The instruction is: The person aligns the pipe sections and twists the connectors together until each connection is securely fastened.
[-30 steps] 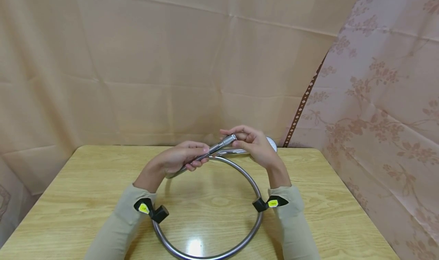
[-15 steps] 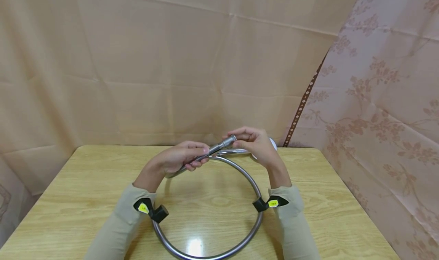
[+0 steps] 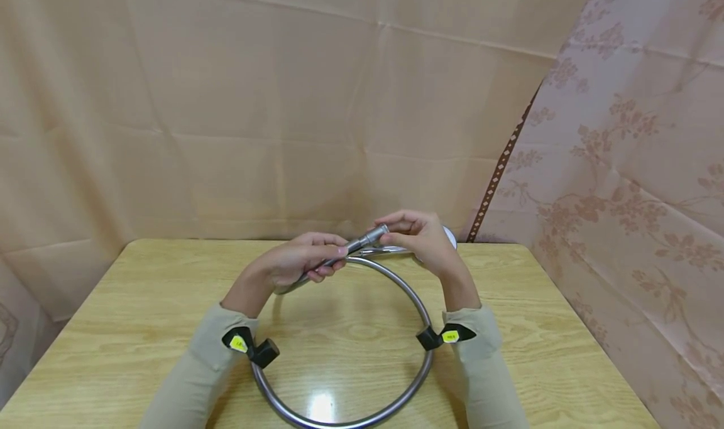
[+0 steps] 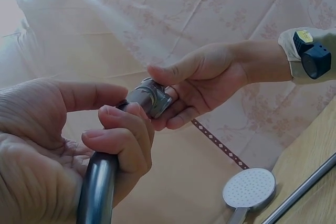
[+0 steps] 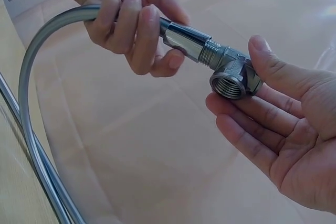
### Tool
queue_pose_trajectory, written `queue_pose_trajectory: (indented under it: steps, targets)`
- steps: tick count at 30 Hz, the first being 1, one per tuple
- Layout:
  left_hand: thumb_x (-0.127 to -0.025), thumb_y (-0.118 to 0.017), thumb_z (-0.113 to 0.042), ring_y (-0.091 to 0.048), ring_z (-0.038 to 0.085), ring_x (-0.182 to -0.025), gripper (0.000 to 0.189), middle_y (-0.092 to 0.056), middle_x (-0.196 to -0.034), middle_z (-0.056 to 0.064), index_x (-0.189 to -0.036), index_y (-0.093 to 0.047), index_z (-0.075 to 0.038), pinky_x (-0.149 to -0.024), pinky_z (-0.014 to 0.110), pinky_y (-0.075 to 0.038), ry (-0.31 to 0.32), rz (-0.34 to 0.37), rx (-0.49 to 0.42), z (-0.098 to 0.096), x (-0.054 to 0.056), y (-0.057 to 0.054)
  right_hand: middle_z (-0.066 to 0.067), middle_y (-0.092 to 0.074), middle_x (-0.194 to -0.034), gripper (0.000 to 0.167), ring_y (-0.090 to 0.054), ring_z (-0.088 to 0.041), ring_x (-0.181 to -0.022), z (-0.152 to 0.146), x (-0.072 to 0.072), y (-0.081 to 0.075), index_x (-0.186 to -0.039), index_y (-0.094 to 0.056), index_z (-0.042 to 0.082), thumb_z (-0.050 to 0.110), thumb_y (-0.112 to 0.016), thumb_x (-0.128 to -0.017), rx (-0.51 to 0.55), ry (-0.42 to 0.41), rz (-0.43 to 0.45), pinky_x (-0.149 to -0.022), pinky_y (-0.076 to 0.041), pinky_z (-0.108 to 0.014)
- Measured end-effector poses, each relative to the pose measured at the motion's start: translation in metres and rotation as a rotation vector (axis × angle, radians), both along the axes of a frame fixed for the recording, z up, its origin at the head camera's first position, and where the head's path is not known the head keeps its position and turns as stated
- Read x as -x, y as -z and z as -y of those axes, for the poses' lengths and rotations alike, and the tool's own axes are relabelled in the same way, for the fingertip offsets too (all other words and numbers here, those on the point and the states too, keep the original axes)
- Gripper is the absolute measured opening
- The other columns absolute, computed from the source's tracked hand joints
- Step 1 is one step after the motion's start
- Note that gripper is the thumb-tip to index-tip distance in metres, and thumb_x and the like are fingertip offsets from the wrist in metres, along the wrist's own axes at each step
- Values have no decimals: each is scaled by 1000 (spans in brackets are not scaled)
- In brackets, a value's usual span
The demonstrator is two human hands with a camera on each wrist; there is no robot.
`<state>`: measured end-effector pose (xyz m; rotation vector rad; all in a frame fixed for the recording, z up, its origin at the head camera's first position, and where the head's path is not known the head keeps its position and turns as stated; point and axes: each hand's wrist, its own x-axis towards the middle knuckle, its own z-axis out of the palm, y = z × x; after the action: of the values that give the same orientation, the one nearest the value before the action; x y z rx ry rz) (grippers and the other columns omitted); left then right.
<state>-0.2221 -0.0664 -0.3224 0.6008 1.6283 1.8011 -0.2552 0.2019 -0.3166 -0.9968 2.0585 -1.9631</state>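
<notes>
My left hand [image 3: 308,256] grips the end of a metal shower hose [image 3: 420,306], fingers curled round it just behind its chrome nut [image 5: 186,40]. At the nut's mouth is a silver T-shaped pipe fitting [image 5: 229,80], with some bare thread showing between the two. My right hand [image 3: 418,237] pinches the fitting's far end between thumb and fingers. In the right wrist view, the fitting's threaded side opening faces the camera. The left wrist view shows the fitting partly covered by fingers.
The hose loops over the wooden table [image 3: 141,328] below both forearms. Behind my right hand lies a chrome shower head [image 4: 249,188] with a white face. A beige curtain [image 3: 254,102] hangs at the back, and a floral curtain [image 3: 639,184] at the right.
My left thumb has shifted slightly toward the nut. The right hand's fingers have drawn in a little around the fitting. The hose loop has not visibly moved.
</notes>
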Motion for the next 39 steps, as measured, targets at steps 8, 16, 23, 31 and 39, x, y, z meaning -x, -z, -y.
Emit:
queue_pose_trajectory:
  steps: [8,16,23,31,39]
  targets:
    - [-107,-45,-11,-41,3,-62,14,-55,-80,-4,-105,-59,-10,-51,13,-32,-1,2,0,0,0,-1,3,-79,-102,23,-75,-14,-94,4,0,1,-112,-74,3,5,-77,-89,-23,13,-9,-85,-59,-28]
    - [-110,-39,-12,-51,4,-70,26,-64,-90,-3,-126,-54,2,-54,13,-38,11,19,-61,2,0,0,3,-80,-100,28,-75,-14,-93,0,1,0,-114,-71,-5,7,-77,-89,-17,39,-14,-85,-59,-28]
    - [-108,-45,-12,-49,3,-69,39,-67,-98,-2,-142,-47,6,-54,13,-38,-13,6,-22,0,-2,0,5,-80,-99,28,-75,-13,-91,-2,-1,-1,-113,-69,-9,4,-76,-90,-23,53,-41,-83,-59,-27]
    - [-108,-46,-11,-53,1,-66,36,-70,-87,-5,-129,-56,16,-56,13,-42,-35,25,-5,1,-2,0,3,-80,-100,31,-76,-15,-93,-2,-1,-2,-114,-66,-12,3,-76,-90,-5,27,-35,-85,-59,-28]
    - [-105,-51,-9,-51,2,-63,21,-74,-87,-5,-117,-66,-1,-53,13,-40,-105,26,16,-1,-3,-3,5,-79,-100,31,-74,-13,-90,-1,-3,-3,-114,-68,-9,7,-78,-89,-27,57,-66,-83,-58,-27]
